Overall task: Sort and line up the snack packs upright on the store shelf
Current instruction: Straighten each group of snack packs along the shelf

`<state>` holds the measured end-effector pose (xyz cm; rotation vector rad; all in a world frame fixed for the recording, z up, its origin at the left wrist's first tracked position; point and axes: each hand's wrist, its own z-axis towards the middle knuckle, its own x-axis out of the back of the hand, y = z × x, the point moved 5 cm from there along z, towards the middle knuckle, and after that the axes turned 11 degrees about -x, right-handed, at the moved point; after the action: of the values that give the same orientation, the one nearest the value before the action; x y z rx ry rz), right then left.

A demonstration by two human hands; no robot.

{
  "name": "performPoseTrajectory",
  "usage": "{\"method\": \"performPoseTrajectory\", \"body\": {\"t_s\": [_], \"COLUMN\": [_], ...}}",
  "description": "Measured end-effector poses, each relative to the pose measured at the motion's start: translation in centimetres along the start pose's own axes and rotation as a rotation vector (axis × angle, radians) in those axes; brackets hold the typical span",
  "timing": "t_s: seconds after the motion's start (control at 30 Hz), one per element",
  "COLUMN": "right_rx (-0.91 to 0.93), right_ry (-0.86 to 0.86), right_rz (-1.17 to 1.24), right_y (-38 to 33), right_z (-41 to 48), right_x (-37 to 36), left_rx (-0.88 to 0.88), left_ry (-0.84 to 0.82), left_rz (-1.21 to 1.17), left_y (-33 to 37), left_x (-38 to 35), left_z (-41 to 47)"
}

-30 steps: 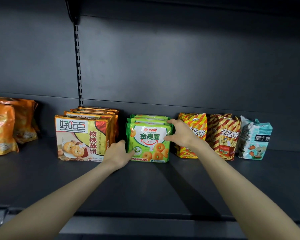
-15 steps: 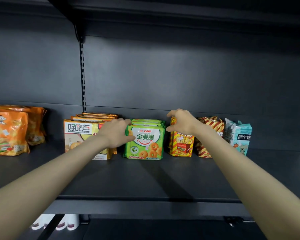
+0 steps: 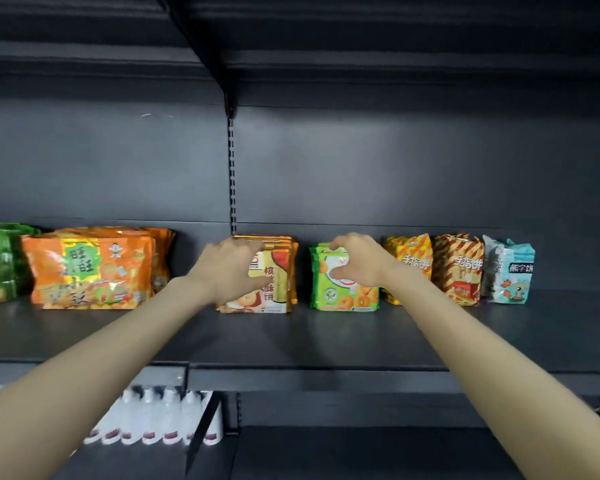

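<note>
Fingers (image 3: 248,242) of the left hand (image 3: 227,268) curl over the top of the walnut-biscuit packs (image 3: 274,271), thumb on the front face, arm stretched forward. Now the right hand (image 3: 357,261) clamps a C round the green ring-biscuit packs (image 3: 343,296) just beside. Both stacks stand upright on the shelf (image 3: 326,337), with striped stick-biscuit packs (image 3: 458,268) and a pale blue pack (image 3: 508,271) to the right and orange packs (image 3: 90,268) to the left.
</note>
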<state>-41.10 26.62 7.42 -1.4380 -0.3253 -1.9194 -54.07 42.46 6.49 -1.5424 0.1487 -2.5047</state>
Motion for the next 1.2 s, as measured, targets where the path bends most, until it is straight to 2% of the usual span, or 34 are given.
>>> {"method": "performPoseTrajectory", "body": {"t_s": [0.27, 0.57, 0.9, 1.1, 1.2], "right_rx": [0.094, 0.185, 0.116, 0.026, -0.044], "right_ry": [-0.072, -0.111, -0.185, -0.208, -0.158], "right_rz": [0.08, 0.136, 0.275, 0.406, 0.509], "right_y": [-13.1, -24.9, -32.2, -33.8, -34.1], "right_z": [-2.7, 0.9, 8.5, 13.1, 14.5], "right_x": [-5.0, -9.4, -17.0, -20.5, -21.5], "left_rx": [0.115, 0.29, 0.448, 0.561, 0.613], "left_ry": [-0.061, 0.0, 0.056, 0.192, 0.193], "left_rz": [0.004, -0.035, -0.204, -0.452, -0.57], "left_y": [-9.3, -21.1, -33.6, -40.1, -42.8], "left_x": [1.2, 1.3, -4.7, -8.2, -9.8], "left_z": [-11.4, -18.4, -19.1, -18.1, -17.7]}}
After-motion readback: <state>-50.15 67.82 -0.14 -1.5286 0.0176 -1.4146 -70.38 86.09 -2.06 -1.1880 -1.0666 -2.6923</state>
